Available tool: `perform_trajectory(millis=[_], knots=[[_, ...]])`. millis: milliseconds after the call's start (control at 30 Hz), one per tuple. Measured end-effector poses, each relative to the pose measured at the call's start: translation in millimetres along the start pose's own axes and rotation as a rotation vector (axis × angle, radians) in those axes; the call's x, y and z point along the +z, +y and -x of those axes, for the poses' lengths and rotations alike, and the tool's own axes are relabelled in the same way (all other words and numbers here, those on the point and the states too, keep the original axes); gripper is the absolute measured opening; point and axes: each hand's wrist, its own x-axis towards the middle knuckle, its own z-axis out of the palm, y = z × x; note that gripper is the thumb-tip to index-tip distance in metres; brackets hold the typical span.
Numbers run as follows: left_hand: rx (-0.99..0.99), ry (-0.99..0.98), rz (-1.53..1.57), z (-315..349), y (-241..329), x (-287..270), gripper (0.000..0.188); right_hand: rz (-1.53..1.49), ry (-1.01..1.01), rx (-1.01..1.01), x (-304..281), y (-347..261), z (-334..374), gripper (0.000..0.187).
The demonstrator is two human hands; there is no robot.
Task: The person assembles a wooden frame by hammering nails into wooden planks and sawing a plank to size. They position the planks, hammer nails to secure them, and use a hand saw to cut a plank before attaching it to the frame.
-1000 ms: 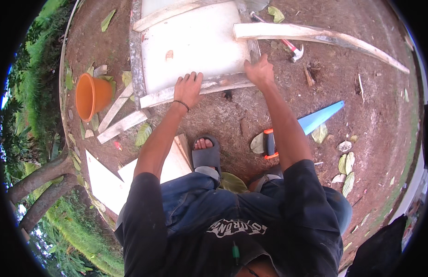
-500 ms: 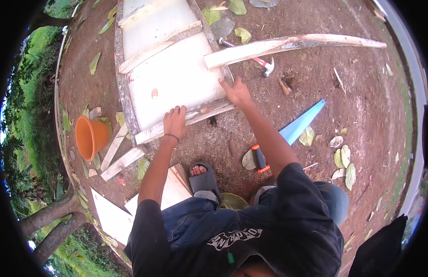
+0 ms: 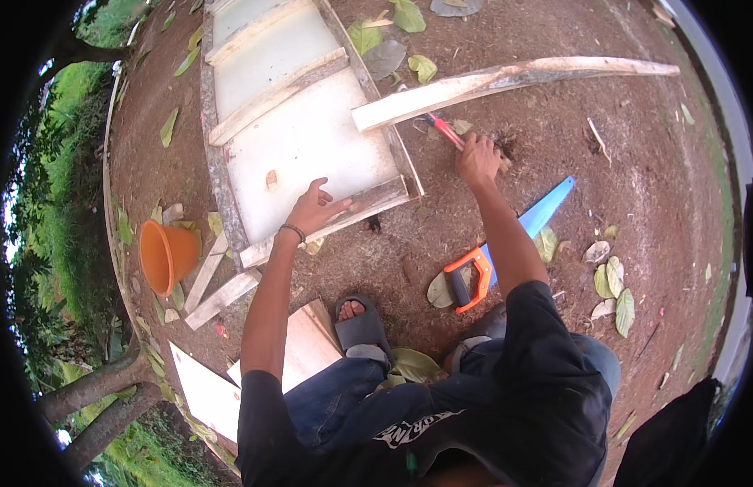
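Note:
A white panel [image 3: 311,130] framed with rough wooden strips lies on the ground ahead of me. My left hand [image 3: 313,209] is over the near strip [image 3: 368,201] of the frame, thumb and fingers apart, holding nothing. Out to the right, my right hand [image 3: 479,161] is closed round the head end of a claw hammer [image 3: 448,131]. Its red handle points away to the upper left, passing beneath a long timber [image 3: 490,81]. The hammer's head is hidden by the hand. One end of that timber rests on the frame's right side.
A handsaw [image 3: 514,235] with a blue blade and orange handle lies under my right forearm. An orange bucket [image 3: 167,258] stands at the left beside wood offcuts [image 3: 222,299]. Pale boards [image 3: 307,345] lie by my left foot. Dry leaves [image 3: 613,280] are scattered about.
My right hand has left the frame's corner and moved right to the hammer, which has shifted nearer. The left hand has lifted its fingers from gripping the near strip and spread them.

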Motion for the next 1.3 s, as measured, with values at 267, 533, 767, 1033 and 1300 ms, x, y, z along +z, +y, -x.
perform_trajectory(millis=[267, 533, 767, 1033, 1300], knots=[[0.209, 0.149, 0.270, -99.5, 90.7, 18.3, 0.112, -0.179, -0.070, 0.000, -10.2, 29.8, 67.8, 0.049], [0.104, 0.392, 0.473, -155.2, 102.3, 25.2, 0.092, -0.663, -0.182, 0.103, -48.4, 35.0, 105.7, 0.073], [0.204, -0.010, 0.539, -148.8, 201.4, 19.6, 0.092, -1.627, -0.108, 0.196, -64.2, 72.4, 106.4, 0.038], [0.200, -0.179, -0.342, -150.0, 350.4, 22.5, 0.050, -1.660, 0.041, 0.176, -95.9, 125.9, 110.6, 0.040], [0.523, -0.016, -0.728, -123.7, 206.5, -71.1, 0.047, -1.280, 0.205, 0.155, -105.0, 97.5, 100.1, 0.022]])
